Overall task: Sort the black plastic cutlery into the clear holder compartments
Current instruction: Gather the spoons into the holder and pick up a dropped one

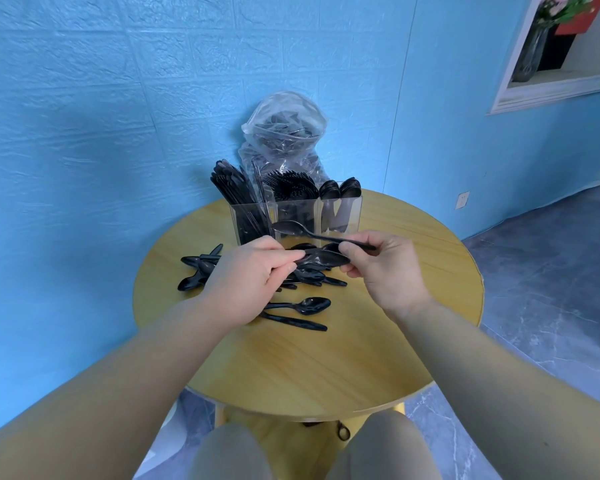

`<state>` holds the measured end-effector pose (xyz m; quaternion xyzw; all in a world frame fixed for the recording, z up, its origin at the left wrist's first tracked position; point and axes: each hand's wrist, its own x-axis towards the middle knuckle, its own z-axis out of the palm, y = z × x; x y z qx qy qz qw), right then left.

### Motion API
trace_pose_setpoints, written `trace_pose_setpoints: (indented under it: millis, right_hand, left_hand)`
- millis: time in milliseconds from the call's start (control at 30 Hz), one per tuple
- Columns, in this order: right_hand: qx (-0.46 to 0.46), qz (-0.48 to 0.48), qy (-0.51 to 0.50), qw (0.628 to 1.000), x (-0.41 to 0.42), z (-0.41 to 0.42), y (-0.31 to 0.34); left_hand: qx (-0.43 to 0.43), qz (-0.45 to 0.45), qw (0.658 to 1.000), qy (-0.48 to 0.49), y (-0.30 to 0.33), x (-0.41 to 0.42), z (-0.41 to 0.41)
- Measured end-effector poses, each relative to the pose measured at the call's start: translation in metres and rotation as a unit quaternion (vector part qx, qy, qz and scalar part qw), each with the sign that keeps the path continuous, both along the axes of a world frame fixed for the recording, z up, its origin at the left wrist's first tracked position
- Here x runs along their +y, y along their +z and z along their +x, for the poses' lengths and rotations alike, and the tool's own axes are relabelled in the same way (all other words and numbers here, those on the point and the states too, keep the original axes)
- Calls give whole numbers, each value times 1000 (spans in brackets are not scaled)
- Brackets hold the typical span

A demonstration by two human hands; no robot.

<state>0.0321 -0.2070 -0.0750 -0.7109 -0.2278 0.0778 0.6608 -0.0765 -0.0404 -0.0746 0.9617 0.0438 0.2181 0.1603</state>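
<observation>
Here, in the head view, both forearms are reaching in from the bottom corners toward the middle of the round wooden table [326, 368]. The left hand [246, 282] is curling knuckles-up, pinching a bundle of black spoons [323, 259]. At its three o'clock, the right hand [381, 268] is gripping the handle of a single spoon [291, 227], bowl pointing toward nine o'clock. At twelve o'clock the clear holder [295, 220] is standing upright, knives left, forks middle, spoons right. Loose cutlery [302, 306] is lying beneath the hands.
</observation>
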Motion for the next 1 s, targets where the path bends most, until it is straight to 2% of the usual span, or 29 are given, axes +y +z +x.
trace_pose_setpoints:
  millis: [167,300,433,600,767,867,933,1000]
  right_hand:
    - [9,-9,-17,1000,-5,5,-4]
    - [-55,-35,-51,997,-13,9,-1]
    - [-92,-51,-44,993,-17,11,3]
    - [-113,-96,59,987,-11,7,9]
    - [-8,2,49,999,-5,7,12]
    - [50,45,49,996,2,6,12]
    - [44,48,49,997,3,5,14]
    - [-10,4,43,999,2,9,15]
  left_hand:
    - [26,3,998,49,1,3,0]
    - [13,15,993,114,4,7,1]
    - [-9,18,984,176,10,8,3]
    - [-11,45,989,143,20,3,9]
    - [82,84,986,117,10,8,10]
    - [90,87,987,101,6,2,9]
    - [78,68,990,95,7,-1,8]
    - [64,52,991,102,10,1,8]
